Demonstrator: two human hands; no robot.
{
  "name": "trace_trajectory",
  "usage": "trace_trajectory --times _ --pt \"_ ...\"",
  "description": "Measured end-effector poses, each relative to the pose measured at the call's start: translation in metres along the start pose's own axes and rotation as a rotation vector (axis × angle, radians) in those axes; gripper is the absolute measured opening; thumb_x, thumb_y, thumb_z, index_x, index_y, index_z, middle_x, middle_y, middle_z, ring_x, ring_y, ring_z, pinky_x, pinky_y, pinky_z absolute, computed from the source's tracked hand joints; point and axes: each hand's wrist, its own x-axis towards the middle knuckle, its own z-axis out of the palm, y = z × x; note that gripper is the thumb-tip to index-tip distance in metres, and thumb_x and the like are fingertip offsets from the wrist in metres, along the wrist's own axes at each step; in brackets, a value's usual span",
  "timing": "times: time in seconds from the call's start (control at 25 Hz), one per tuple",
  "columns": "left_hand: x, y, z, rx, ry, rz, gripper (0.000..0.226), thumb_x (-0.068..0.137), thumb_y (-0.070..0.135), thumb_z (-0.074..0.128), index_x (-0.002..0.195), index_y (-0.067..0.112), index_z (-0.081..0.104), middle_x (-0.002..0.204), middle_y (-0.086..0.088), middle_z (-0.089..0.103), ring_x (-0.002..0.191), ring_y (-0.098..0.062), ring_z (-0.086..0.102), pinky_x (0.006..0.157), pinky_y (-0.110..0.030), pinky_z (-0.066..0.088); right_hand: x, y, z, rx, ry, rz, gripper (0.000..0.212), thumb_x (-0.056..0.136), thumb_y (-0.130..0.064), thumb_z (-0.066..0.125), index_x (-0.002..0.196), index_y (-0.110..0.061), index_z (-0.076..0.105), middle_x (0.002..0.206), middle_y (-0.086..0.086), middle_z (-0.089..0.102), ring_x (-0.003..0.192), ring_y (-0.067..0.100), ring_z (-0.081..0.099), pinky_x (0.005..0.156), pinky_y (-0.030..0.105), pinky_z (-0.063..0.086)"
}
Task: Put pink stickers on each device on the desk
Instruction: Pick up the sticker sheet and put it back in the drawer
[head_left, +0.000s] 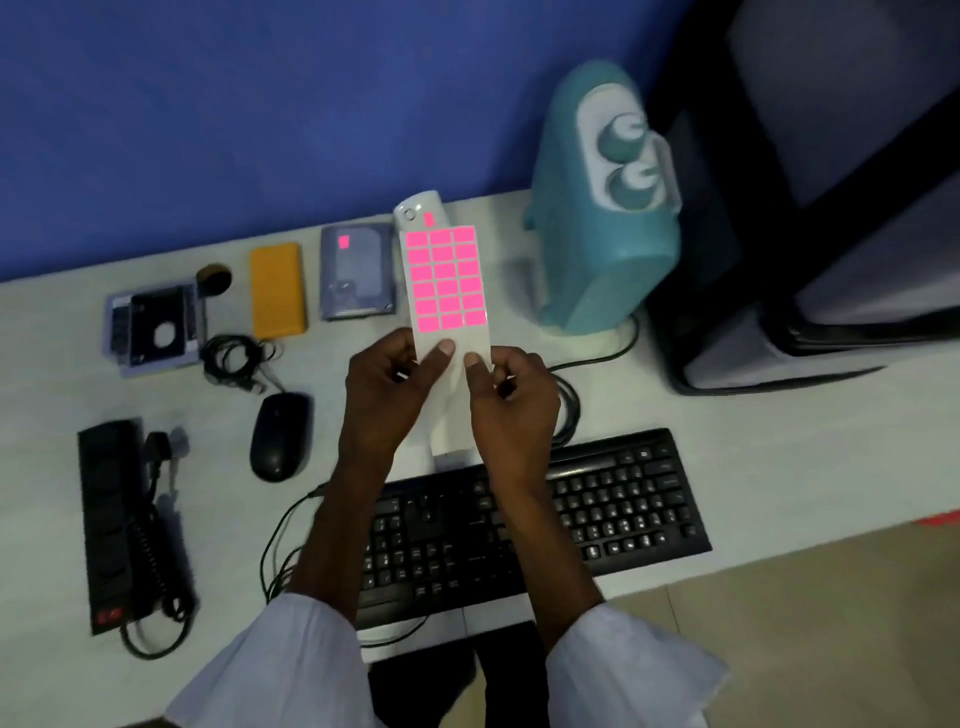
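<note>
Sticker sheet of pink labels held above the table, just in front of its back edge; left hand and right hand both pinch its bare lower end.

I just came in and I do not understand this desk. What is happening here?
A person holds a sheet of pink stickers by its bottom edge with the left hand and right hand, above a desk of devices. The hard drive and the white device behind the sheet already carry a pink sticker. The mouse, keyboard and yellow case show none.
</note>
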Motion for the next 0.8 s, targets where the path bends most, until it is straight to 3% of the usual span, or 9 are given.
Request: trace_trajectory --times 0.12,0.32,0.4,0.48,0.64,0.8 --pt "-0.017 0.041 0.029 -0.002 -0.078 0.058 0.015 0.089 0.024 0.072 0.102 0.018 0.075 0.085 0.007 0.075 0.072 -0.005 0.063 0.06 -0.014 0.049 0.004 -0.021 -0.044 0.022 0.065 -0.018 0.009 0.088 -0.026 0.072 0.09 -0.017 0.073 0.081 0.009 0.062 0.067 0.014 0.054 0.067 0.022 0.046" --pt "-0.044 0.084 0.077 -0.054 -0.165 0.047 0.011 0.09 0.022 0.07 0.1 0.02 0.073 0.088 0.0 0.076 0.074 -0.013 0.068 0.053 -0.023 0.052 -0.003 -0.046 -0.114 0.096 0.189 -0.005 0.003 0.09 -0.024 0.07 0.089 -0.023 0.073 0.084 0.007 0.069 0.073 0.013 0.061 0.071 0.023 0.05" --pt "-0.058 0.087 0.101 -0.045 -0.2 0.024 0.013 0.09 0.025 0.069 0.101 0.018 0.073 0.089 0.001 0.076 0.075 -0.015 0.071 0.055 -0.029 0.054 -0.003 -0.044 -0.144 0.133 0.244 0.019 0.007 0.091 -0.019 0.067 0.092 -0.022 0.073 0.088 0.0 0.073 0.077 0.005 0.063 0.073 0.019 0.05" --pt "-0.071 0.084 0.126 -0.035 -0.214 0.017 0.011 0.09 0.025 0.07 0.099 0.02 0.073 0.09 0.004 0.076 0.078 -0.013 0.071 0.061 -0.031 0.056 0.003 -0.034 -0.169 0.163 0.296 0.064 0.011 0.092 -0.015 0.063 0.095 -0.019 0.074 0.092 -0.004 0.074 0.083 0.005 0.065 0.078 0.025 0.054" --pt "-0.095 0.071 0.176 -0.003 -0.197 0.029 0.004 0.09 0.021 0.069 0.091 0.017 0.071 0.076 0.009 0.071 0.064 -0.003 0.06 0.062 -0.019 0.048 0.028 0.006 -0.215 0.298 0.388 0.199 0.014 0.092 -0.011 0.062 0.093 -0.02 0.073 0.095 -0.001 0.075 0.092 0.021 0.069 0.087 0.037 0.057" --pt "-0.111 0.055 0.217 -0.012 -0.082 0.003 0.012 0.091 0.021 0.068 0.099 0.012 0.07 0.08 0.009 0.071 0.071 0.0 0.063 0.067 -0.016 0.05 0.063 0.045 -0.252 0.478 0.367 0.359 0.013 0.093 -0.01 0.061 0.103 -0.01 0.069 0.1 0.013 0.07 0.084 0.023 0.064 0.076 0.031 0.053"
